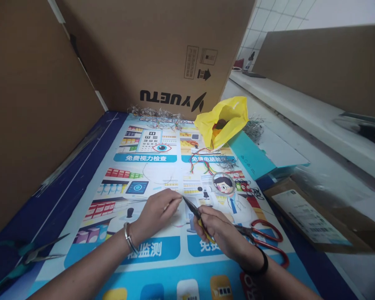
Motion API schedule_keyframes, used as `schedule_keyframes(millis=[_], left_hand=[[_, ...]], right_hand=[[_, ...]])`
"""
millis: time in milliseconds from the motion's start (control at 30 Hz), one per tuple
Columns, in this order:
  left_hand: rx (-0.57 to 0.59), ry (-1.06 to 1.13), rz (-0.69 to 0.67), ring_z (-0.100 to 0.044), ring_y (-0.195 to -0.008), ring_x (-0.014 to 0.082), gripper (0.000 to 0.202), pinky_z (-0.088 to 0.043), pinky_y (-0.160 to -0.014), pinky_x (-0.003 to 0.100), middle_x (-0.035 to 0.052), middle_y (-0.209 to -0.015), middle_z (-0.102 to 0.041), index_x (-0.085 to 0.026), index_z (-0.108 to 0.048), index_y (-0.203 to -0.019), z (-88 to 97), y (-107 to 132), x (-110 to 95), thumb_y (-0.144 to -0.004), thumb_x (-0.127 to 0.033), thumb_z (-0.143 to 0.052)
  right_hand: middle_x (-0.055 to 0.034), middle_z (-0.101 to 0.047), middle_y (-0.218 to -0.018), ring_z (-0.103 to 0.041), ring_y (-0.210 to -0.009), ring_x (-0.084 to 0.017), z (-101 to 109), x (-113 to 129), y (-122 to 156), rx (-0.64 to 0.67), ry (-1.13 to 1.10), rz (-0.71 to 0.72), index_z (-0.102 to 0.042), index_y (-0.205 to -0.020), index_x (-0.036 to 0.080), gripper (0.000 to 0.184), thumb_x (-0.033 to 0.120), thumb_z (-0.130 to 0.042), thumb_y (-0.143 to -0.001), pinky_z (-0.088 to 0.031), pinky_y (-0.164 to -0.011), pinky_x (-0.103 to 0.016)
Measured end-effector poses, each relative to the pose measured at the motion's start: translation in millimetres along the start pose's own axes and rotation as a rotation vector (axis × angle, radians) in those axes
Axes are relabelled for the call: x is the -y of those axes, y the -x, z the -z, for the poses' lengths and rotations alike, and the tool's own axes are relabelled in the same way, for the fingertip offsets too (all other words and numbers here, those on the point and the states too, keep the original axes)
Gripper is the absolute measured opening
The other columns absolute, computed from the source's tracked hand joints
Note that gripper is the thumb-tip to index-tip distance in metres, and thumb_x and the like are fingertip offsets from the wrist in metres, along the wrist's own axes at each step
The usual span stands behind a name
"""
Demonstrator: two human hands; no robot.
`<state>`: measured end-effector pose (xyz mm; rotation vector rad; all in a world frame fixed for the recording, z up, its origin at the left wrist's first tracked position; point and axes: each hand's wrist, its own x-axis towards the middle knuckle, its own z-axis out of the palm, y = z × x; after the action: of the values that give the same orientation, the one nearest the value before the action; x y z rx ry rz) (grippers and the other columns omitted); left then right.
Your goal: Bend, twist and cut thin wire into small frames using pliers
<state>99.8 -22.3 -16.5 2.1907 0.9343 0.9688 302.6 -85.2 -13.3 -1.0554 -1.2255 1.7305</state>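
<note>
My left hand (162,208), with a silver bangle at the wrist, is closed in a pinch over the printed mat (171,175). What it pinches is too small to make out; thin wire-like strands (127,202) show just left of it. My right hand (217,227) grips pointed pliers (192,207) with yellow handles. Their dark tip meets the fingertips of my left hand. Partly under my right hand lie red-handled scissors (265,239). Beyond both hands, a round clear disc (223,183) lies on the mat, near dark and red loops (248,187).
A yellow bag (225,121) stands open at the back, with coloured cords in front. Tangled silvery wire (156,116) lies along a large cardboard box (162,54). At right are a teal box (252,154) and brown parcel (309,216); at left, teal-handled scissors (27,256).
</note>
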Motion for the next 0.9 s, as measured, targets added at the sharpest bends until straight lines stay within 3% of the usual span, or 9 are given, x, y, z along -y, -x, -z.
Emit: schedule_keyframes(millis=[67, 133, 300, 500, 667, 733, 900], left_hand=[[0.072, 0.331, 0.270, -0.057, -0.066, 0.0116, 0.018, -0.045, -0.065, 0.024, 0.0005, -0.072, -0.061, -0.017, -0.056, -0.083, -0.3, -2.1, -6.5, -0.092, -0.027, -0.044], [0.115, 0.608, 0.427, -0.056, -0.063, 0.0108, 0.022, -0.045, -0.066, 0.024, -0.0009, -0.068, -0.058, -0.017, -0.053, -0.080, -0.3, -3.7, -10.1, -0.093, -0.033, -0.043], [0.148, 0.870, 0.526, -0.054, -0.059, 0.0103, 0.024, -0.043, -0.064, 0.025, -0.0002, -0.066, -0.058, -0.015, -0.054, -0.078, -1.1, -4.8, -9.4, -0.090, -0.035, -0.048], [0.062, 0.634, 0.578, -0.047, -0.050, 0.0083, 0.020, -0.038, -0.056, 0.021, -0.0048, -0.054, -0.052, -0.016, -0.051, -0.072, -5.5, -3.7, -9.6, -0.084, -0.032, -0.052], [-0.034, 0.322, 0.474, -0.049, -0.057, 0.0096, 0.016, -0.039, -0.058, 0.021, -0.0038, -0.061, -0.054, -0.017, -0.053, -0.072, -4.7, -1.8, -5.6, -0.085, -0.027, -0.049], [-0.060, 0.197, 0.381, -0.051, -0.061, 0.0105, 0.016, -0.039, -0.060, 0.022, -0.0025, -0.066, -0.057, -0.017, -0.055, -0.072, -2.1, -1.8, -4.9, -0.085, -0.024, -0.048], [-0.074, 0.013, 0.177, -0.054, -0.064, 0.0114, 0.017, -0.040, -0.062, 0.022, -0.0006, -0.069, -0.060, -0.018, -0.056, -0.073, 4.1, -2.7, -9.3, -0.086, -0.019, -0.045]], right_hand=[[0.0016, -0.047, -0.062, -0.038, -0.053, -0.009, 1.0, -2.3, -1.0, -0.014, 0.029, 0.007, -0.043, -0.067, 0.018, 0.026, 0.026, -0.036, -0.090, -0.029, -0.052, -0.024], [0.0019, -0.046, -0.062, -0.039, -0.054, -0.009, 2.0, -3.8, -1.8, -0.025, 0.046, 0.009, -0.044, -0.068, 0.017, 0.026, 0.026, -0.036, -0.091, -0.029, -0.053, -0.024], [0.0019, -0.046, -0.063, -0.040, -0.057, -0.010, 2.9, 0.7, -2.4, -0.028, 0.108, 0.039, -0.044, -0.068, 0.018, 0.026, 0.026, -0.035, -0.091, -0.031, -0.056, -0.024], [0.0013, -0.047, -0.067, -0.043, -0.062, -0.011, -0.5, 14.4, -1.7, -0.031, 0.292, 0.000, -0.046, -0.070, 0.018, 0.028, 0.029, -0.034, -0.092, -0.034, -0.060, -0.025], [-0.0008, -0.052, -0.075, -0.047, -0.069, -0.014, 1.3, 23.9, 2.3, -0.021, 0.564, -0.022, -0.048, -0.079, 0.018, 0.026, 0.030, -0.032, -0.094, -0.038, -0.064, -0.027], [-0.0030, -0.054, -0.081, -0.049, -0.074, -0.016, 6.1, 25.4, 4.9, -0.057, 0.799, 0.056, -0.050, -0.088, 0.018, 0.020, 0.028, -0.034, -0.093, -0.039, -0.066, -0.028], [-0.0119, -0.058, -0.094, -0.049, -0.090, -0.025, 19.6, 29.3, 7.7, -0.261, 1.518, 0.472, -0.056, -0.103, 0.013, 0.022, 0.028, -0.047, -0.089, -0.038, -0.079, -0.039]])
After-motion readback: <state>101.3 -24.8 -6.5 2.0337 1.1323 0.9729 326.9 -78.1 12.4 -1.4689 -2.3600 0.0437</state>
